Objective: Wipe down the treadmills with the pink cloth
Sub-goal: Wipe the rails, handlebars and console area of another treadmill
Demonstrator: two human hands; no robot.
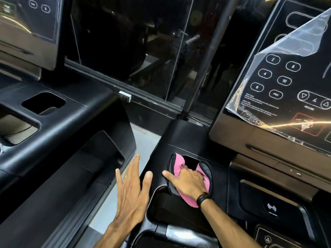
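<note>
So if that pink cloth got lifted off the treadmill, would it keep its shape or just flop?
The pink cloth would probably flop: it bunches in folds under the right hand and sags into the cup holder. It looks thin, so likely light.

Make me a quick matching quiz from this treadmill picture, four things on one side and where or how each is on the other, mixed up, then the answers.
Things:
1. pink cloth
2. left hand
3. plastic film
4. black wristband

States:
A. peeling off the console panel
B. open, fingers spread
C. on the right wrist
D. pressed at the cup holder's rim under the right hand

Pairs: 1-D, 2-B, 3-A, 4-C
</note>
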